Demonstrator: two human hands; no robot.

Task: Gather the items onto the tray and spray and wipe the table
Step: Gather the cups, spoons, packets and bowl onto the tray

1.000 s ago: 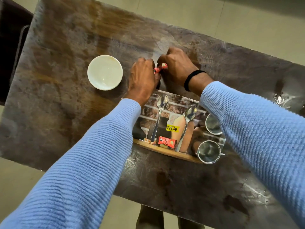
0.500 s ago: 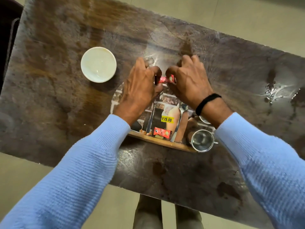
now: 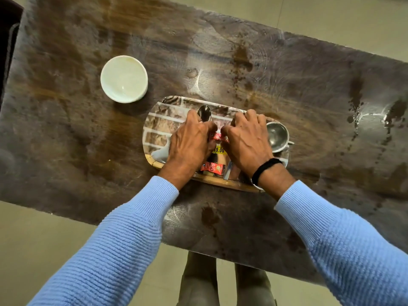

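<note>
An oval tray (image 3: 157, 120) with a brick print lies in the middle of the dark, stained table (image 3: 66, 133). Both hands hover over it: my left hand (image 3: 189, 144) and my right hand (image 3: 247, 142) pinch a small red sachet (image 3: 217, 136) between their fingertips. On the tray I see a spoon (image 3: 204, 112), a second red sachet (image 3: 213, 168), a steel cup (image 3: 277, 135) at the right end and a yellow price sticker (image 3: 218, 150). A white bowl (image 3: 124, 78) stands on the table, up and left of the tray.
Brown spills and wet streaks mark the table at the right (image 3: 355, 98) and behind the tray (image 3: 241, 56). A dark chair (image 3: 6, 36) stands past the left end. The near table edge runs just above my legs (image 3: 223, 281).
Both hands have come back from the far side of the tray to above its middle, carrying the red sachet with them. The bowl has stayed put.
</note>
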